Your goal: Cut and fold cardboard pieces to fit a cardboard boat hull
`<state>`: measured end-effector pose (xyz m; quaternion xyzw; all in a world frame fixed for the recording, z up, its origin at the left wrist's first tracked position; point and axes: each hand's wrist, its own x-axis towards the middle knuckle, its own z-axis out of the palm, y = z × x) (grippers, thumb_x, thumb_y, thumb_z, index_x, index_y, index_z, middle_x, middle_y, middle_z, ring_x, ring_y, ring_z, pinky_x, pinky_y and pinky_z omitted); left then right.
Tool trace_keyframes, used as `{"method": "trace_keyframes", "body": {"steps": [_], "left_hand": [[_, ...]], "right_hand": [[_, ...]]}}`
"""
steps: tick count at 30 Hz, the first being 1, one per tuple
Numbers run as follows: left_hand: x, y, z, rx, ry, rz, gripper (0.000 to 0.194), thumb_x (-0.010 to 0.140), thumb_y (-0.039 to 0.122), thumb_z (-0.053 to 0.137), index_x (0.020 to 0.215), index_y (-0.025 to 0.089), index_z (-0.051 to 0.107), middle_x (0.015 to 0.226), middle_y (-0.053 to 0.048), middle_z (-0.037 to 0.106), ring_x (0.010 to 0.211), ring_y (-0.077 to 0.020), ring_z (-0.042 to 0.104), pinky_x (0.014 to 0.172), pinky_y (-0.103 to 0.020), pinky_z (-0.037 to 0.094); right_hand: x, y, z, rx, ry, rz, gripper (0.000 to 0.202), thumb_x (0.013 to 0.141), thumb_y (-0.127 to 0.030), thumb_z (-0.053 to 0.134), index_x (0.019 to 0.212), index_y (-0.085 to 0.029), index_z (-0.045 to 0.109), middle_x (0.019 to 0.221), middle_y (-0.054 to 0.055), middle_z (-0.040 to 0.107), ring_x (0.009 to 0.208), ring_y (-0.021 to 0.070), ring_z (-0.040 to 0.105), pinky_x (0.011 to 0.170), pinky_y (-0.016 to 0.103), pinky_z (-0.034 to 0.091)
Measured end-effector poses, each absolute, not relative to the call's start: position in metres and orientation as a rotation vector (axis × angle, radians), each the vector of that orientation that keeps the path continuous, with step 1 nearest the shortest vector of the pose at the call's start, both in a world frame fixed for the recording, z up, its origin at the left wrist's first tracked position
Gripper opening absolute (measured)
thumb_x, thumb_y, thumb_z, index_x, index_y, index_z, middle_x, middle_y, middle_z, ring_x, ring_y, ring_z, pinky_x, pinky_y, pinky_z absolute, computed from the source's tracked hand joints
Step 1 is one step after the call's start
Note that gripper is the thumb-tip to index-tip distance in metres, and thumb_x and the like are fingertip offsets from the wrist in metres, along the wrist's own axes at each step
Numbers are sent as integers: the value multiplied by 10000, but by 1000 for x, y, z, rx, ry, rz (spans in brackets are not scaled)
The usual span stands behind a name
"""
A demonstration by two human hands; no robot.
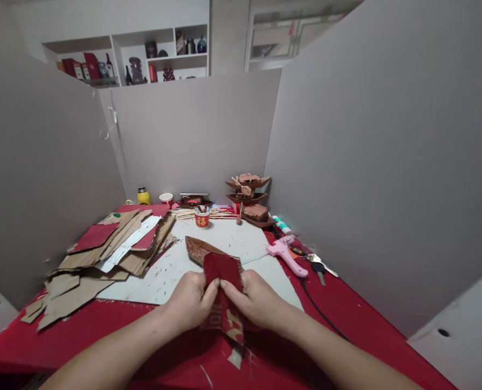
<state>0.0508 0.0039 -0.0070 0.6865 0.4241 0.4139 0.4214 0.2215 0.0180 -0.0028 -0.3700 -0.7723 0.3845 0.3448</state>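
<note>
A red piece of cardboard (223,266) is gripped from both sides near the front of the table. My left hand (190,300) is closed on its left edge and my right hand (259,298) on its right edge, with the two thumbs nearly meeting on its red face. Below the thumbs the piece continues downward, with pale and yellow printing. Just behind it a brown boat-shaped piece (195,249) lies on the white sheet (171,281), partly hidden by the cardboard. My other fingers are hidden behind the cardboard.
Cardboard scraps (90,271) are piled at the left. Toward the back stand a red paper cup (202,218), thin sticks (224,213), a yellow bottle (143,197) and stacked model boats (249,197). A pink glue gun (287,257), its black cord and keys (319,268) lie at the right.
</note>
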Motion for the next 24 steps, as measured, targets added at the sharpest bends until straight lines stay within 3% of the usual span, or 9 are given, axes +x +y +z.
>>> {"method": "trace_keyframes", "body": {"steps": [4,8,12,15,20,24], "left_hand": [[49,0,1,1619,949,953,358,834,451,505,728,126,612,676,-40,624,574,-143,529,558,-250,429],[43,-5,8,1545,883,950,395,755,490,606,863,114,657,782,-60,669,666,-169,585,662,-288,486],[38,-6,10,1588,852,985,404,770,483,606,920,118,689,851,-71,684,744,-190,601,721,-302,493],[39,-6,9,1630,846,1008,375,804,434,569,944,110,696,850,-71,689,741,-190,605,715,-298,499],[43,-9,5,1812,918,1081,315,835,351,490,878,105,683,817,-76,687,733,-200,605,690,-282,495],[42,-16,3,2183,1140,1049,240,825,251,477,729,127,659,661,-72,646,612,-182,567,621,-274,455]], "right_hand": [[226,14,0,-837,-1937,1289,222,882,-347,499,905,-157,613,810,30,672,729,182,610,653,272,499],[232,11,0,-809,-1890,1590,310,865,-397,567,1093,-188,572,919,39,691,818,215,648,734,325,524],[233,14,-2,-886,-1895,1683,248,809,-423,622,826,-175,623,686,16,666,655,200,629,590,272,500],[232,14,-3,-919,-1940,1570,284,778,-405,648,624,-181,568,557,-4,596,550,169,568,540,248,472],[234,13,-7,-953,-2007,1377,332,774,-389,642,539,-203,498,494,-14,537,477,154,503,478,240,443],[231,15,-7,-942,-2092,1257,299,802,-390,600,578,-193,576,547,17,603,498,168,518,472,250,442]]}}
